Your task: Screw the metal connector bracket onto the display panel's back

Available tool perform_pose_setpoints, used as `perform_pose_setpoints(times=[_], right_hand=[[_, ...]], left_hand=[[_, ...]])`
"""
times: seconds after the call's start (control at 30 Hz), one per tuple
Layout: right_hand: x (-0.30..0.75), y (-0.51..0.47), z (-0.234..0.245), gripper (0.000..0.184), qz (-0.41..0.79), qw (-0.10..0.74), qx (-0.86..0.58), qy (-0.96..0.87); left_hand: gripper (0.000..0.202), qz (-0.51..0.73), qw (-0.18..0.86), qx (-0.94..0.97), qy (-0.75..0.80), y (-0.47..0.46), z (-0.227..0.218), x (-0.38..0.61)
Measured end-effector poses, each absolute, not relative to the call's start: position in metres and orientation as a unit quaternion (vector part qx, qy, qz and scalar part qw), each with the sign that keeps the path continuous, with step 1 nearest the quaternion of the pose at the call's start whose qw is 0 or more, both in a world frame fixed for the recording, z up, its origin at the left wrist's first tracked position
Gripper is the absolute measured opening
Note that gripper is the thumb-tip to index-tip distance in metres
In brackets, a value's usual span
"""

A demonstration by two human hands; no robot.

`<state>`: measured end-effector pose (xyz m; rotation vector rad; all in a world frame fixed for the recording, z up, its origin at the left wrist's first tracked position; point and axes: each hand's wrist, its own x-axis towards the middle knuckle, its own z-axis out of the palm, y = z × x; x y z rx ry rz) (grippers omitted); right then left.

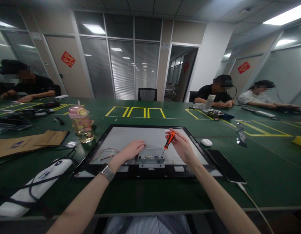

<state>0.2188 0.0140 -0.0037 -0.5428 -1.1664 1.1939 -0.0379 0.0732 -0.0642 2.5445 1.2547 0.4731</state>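
Note:
A flat display panel [111,138] with a black frame lies on the green table in front of me. Near its front edge sits a metal bracket [151,165] with connector ports along it. My right hand [183,146] grips an orange and black screwdriver [169,140], tilted so its tip meets the bracket's right end. Resting on the panel left of the bracket, my left hand [133,149] has its fingers stretched out flat. Thin wires [105,154] lie on the panel beside my left wrist. The fingertips of my right hand are partly behind the handle.
Right of the panel are a phone [225,165] on a cable and a white earbud case [206,142]. A drink bottle [81,125], brown paper bags [31,143] and a white power strip [35,187] with black cables lie left. Several people sit across the table.

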Motion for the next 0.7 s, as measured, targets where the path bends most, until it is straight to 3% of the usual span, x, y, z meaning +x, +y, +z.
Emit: perform_pose_setpoints(times=[0.7], right_hand=[[0.2199, 0.0180, -0.0100, 0.020, 0.495, 0.654, -0.278, -0.499]], left_hand=[[0.041, 0.163, 0.141, 0.874, 0.435, 0.0712, -0.0611, -0.0375]])
